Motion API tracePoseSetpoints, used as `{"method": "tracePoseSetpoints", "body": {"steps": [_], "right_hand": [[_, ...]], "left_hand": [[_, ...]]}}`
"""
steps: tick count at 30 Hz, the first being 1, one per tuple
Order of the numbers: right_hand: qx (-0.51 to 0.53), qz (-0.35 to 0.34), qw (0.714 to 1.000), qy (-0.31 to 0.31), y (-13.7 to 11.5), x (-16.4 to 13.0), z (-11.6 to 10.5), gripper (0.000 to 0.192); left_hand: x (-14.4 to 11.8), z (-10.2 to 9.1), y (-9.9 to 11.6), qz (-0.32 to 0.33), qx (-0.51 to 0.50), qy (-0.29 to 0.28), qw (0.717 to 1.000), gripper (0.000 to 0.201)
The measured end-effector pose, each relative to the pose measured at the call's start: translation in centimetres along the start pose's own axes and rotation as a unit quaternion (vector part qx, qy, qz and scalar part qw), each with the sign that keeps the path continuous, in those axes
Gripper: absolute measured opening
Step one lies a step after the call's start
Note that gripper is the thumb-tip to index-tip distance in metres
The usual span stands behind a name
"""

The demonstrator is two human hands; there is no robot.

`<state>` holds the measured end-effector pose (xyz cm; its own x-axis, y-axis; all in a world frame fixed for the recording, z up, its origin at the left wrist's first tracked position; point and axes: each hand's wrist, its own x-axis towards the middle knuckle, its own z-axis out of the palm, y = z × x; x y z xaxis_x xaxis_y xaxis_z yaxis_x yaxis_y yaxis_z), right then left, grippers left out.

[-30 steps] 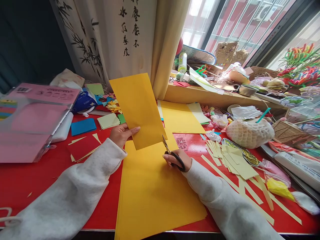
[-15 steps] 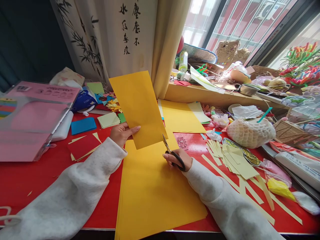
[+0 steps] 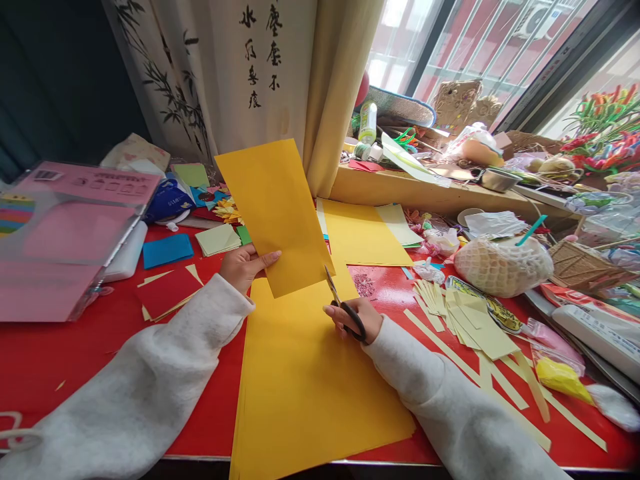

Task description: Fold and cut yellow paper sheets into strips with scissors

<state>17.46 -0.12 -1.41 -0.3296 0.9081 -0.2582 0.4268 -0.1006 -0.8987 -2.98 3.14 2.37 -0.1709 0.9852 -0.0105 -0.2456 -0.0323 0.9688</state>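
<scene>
My left hand [image 3: 247,267] pinches a rectangular sheet of yellow paper [image 3: 280,213] by its lower left edge, thumb in front and fingers behind. The sheet is held up, tilted, above the table. In my right hand [image 3: 357,319] is a pair of scissors [image 3: 333,287] with black handles, fingers wrapped round the loops. The blade tips meet the sheet's lower edge near its right corner. Below both hands lies a stack of large yellow paper [image 3: 320,387], reaching over the table's front edge.
Left are a pink paper pack [image 3: 75,240], red squares [image 3: 175,293] and blue paper [image 3: 168,251]. Pale yellow strips [image 3: 475,320] spread at the right, near a net-wrapped round object [image 3: 503,263] with a teal straw. More yellow paper [image 3: 370,230] lies behind. The windowsill [image 3: 425,190] is crowded.
The held yellow sheet has shifted very slightly up and left. My right hand and the scissors have moved a touch left and up along its lower edge.
</scene>
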Motion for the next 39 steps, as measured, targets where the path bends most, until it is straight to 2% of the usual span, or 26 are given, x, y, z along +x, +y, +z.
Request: {"method": "tracePoseSetpoints", "body": {"steps": [11, 19, 26, 39], "right_hand": [[0.028, -0.013, 0.999, 0.015, 0.34, 0.13, 0.34, 0.046], [0.022, -0.018, 0.999, 0.015, 0.14, 0.06, 0.33, 0.046], [0.062, 0.002, 0.998, 0.011, 0.64, 0.27, 0.35, 0.045], [0.036, 0.026, 0.999, -0.013, -0.13, 0.07, 0.16, 0.042]], "left_hand": [[0.16, -0.14, -0.06, 0.009, -0.007, -0.005, 1.0, 0.033], [0.17, -0.23, -0.06, 0.015, 0.001, -0.004, 1.0, 0.039], [0.3, -0.19, -0.22, 0.014, 0.003, -0.013, 1.0, 0.038], [-0.14, 0.15, -0.04, -0.01, 0.017, -0.034, 0.999, 0.03]]}}
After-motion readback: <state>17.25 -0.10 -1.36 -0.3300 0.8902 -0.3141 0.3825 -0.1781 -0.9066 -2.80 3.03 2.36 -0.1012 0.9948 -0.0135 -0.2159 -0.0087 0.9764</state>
